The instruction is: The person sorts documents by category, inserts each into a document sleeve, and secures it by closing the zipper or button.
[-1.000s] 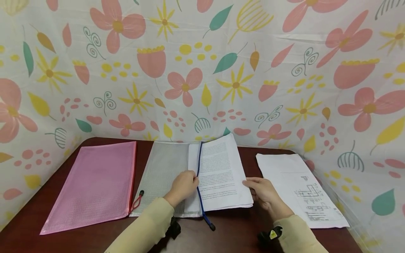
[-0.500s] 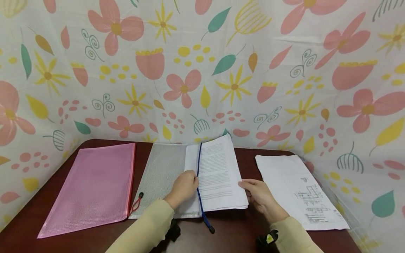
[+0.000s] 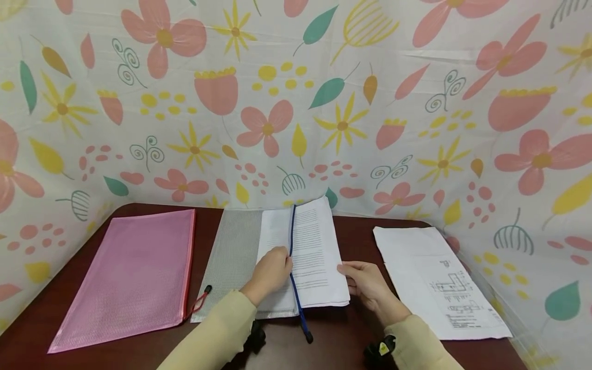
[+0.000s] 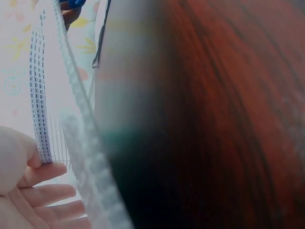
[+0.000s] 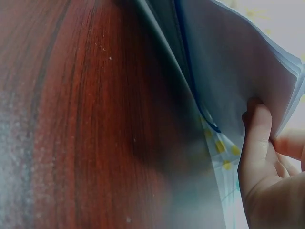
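Note:
A clear mesh pouch (image 3: 233, 257) with a blue zipper (image 3: 293, 241) lies in the middle of the dark wooden table (image 3: 347, 334). My left hand (image 3: 277, 262) pinches the pouch's upper flap beside the zipper; in the left wrist view the mesh edge (image 4: 40, 95) sits above my fingers (image 4: 43, 193). A stack of printed papers (image 3: 316, 252) is partly inside the pouch. My right hand (image 3: 353, 275) grips the stack's right edge. In the right wrist view my thumb (image 5: 257, 138) lies under the sheets (image 5: 238, 62).
A pink mesh pouch (image 3: 129, 272) with a red zipper pull (image 3: 203, 293) lies flat at the left. Loose printed sheets (image 3: 435, 277) with a diagram lie at the right. A floral cloth (image 3: 296, 103) walls in the table's back and sides.
The paper stack has slid left, deeper into the clear pouch, and my right hand has moved left with it. My left hand has stayed on the flap.

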`<action>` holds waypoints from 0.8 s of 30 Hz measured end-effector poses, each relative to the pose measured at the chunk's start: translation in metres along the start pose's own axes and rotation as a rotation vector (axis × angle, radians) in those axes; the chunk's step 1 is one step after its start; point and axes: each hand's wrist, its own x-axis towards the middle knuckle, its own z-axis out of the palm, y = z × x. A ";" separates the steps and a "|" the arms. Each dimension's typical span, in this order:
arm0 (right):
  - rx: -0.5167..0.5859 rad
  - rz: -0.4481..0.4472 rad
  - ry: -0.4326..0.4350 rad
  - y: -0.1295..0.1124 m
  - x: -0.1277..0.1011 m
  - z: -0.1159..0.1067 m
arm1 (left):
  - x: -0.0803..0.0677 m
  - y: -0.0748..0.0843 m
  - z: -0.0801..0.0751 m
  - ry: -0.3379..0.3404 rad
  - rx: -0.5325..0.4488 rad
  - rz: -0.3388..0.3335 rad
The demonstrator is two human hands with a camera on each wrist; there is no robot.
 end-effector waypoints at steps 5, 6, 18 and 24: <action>-0.043 -0.002 0.013 -0.001 0.000 0.004 | -0.001 0.002 -0.001 0.013 -0.001 0.015; -0.053 -0.004 0.013 -0.001 0.000 0.005 | -0.001 0.002 -0.001 0.012 0.003 0.015; -0.105 -0.003 0.063 0.004 0.008 0.017 | 0.002 0.005 0.000 0.028 0.031 0.022; -0.111 -0.020 0.034 0.004 0.009 0.022 | 0.004 0.003 0.006 0.037 0.042 0.052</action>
